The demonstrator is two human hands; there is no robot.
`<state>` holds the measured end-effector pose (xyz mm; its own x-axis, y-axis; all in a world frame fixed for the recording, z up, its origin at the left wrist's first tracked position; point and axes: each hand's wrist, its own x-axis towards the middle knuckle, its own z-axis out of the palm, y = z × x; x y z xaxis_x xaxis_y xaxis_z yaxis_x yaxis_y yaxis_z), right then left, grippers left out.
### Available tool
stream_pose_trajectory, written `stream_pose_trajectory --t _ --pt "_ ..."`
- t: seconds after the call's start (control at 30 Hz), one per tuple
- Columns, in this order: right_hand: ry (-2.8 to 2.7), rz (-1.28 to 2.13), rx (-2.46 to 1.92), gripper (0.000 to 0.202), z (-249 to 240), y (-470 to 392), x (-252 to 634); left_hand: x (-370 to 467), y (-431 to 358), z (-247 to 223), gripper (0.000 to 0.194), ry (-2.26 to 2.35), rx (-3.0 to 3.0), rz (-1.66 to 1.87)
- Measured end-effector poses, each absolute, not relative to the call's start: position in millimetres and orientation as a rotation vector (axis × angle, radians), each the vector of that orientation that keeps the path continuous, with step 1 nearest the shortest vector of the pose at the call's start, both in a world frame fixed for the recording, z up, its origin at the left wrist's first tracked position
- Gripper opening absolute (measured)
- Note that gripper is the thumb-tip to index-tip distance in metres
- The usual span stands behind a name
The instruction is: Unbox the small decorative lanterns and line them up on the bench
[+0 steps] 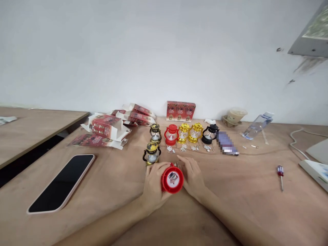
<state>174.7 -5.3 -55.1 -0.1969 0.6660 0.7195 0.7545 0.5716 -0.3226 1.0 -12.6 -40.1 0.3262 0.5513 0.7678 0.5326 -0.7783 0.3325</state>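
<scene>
Room toward screwdriver (281,172) — lanterns (183,134) ahead

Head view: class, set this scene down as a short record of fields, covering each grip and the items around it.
Left-hand grip: closed around a red lantern, underside toward the viewer
Right-hand grip: open, beside that lantern; contact unclear
Standing: two black-and-gold lanterns, one upright red lantern, two gold lanterns, one black lantern
Packaging: three upright cartons; opened cartons at left
Left side: dark-screened phone
Right side: screwdriver

Held red lantern (173,180), top out of sight
</scene>
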Motion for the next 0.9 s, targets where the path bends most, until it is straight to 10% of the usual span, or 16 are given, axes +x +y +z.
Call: stream_pose_trajectory --t 0.9 --pt "-1.741 0.070 -0.826 0.011 -37 -25 171 2 -18 -33 0.043 1.421 2.849 1.317"
